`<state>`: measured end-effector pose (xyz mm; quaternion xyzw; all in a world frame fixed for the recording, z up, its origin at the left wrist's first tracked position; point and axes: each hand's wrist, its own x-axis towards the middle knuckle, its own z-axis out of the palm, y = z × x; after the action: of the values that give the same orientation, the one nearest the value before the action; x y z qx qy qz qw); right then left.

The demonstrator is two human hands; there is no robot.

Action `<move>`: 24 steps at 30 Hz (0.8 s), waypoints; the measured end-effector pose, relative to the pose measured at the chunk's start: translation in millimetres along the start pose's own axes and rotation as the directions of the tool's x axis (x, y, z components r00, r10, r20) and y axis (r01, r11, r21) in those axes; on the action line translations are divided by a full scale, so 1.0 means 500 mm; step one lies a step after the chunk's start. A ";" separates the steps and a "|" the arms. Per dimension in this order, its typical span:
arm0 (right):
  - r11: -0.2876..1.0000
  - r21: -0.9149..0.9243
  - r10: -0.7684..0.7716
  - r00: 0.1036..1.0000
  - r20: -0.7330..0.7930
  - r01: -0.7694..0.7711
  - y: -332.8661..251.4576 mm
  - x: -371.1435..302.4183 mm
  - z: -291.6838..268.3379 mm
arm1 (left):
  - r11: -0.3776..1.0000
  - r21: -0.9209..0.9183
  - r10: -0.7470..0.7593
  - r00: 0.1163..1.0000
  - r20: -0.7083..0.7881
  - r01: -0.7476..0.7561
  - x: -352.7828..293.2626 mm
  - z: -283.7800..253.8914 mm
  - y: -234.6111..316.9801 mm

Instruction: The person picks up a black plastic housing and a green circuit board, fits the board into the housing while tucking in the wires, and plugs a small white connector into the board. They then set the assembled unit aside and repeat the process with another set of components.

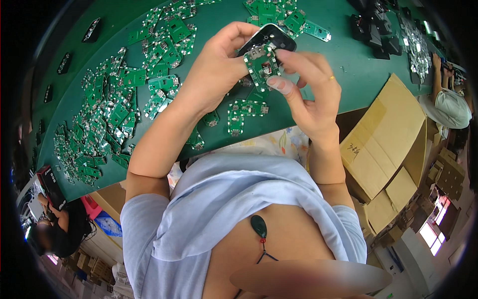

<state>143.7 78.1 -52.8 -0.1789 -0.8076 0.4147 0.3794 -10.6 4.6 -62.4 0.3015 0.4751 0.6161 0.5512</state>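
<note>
My left hand (215, 67) is closed around a black plastic casing (280, 39) with a pale rim, held tilted over the table. A green circuit board (258, 71) with metal connectors stands just in front of the casing's open side, partly overlapping it. My right hand (316, 84) pinches the board's right edge between thumb and forefinger, its other fingers curled and slightly blurred. Whether the board touches the inside of the casing, I cannot tell. Below the hands, a few more green circuit boards (244, 110) lie near the table's front edge.
Many loose circuit boards (107, 107) spread over the green table (219, 142) at left, with more at the back. Black casings (378, 30) and a heap of small shiny parts (417, 52) lie far right. An open cardboard box (386, 134) stands beside my right arm. Other people sit at both sides.
</note>
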 end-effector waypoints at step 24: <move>0.817 -0.471 -0.372 0.928 0.009 0.332 0.022 0.077 0.017 | 0.959 0.138 0.270 0.948 -0.170 -0.249 -0.011 0.010 0.007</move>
<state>112.2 103.3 -47.1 -0.1292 -0.8854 0.1240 0.4289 -6.3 1.0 -56.6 0.3335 0.5153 0.6806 0.4001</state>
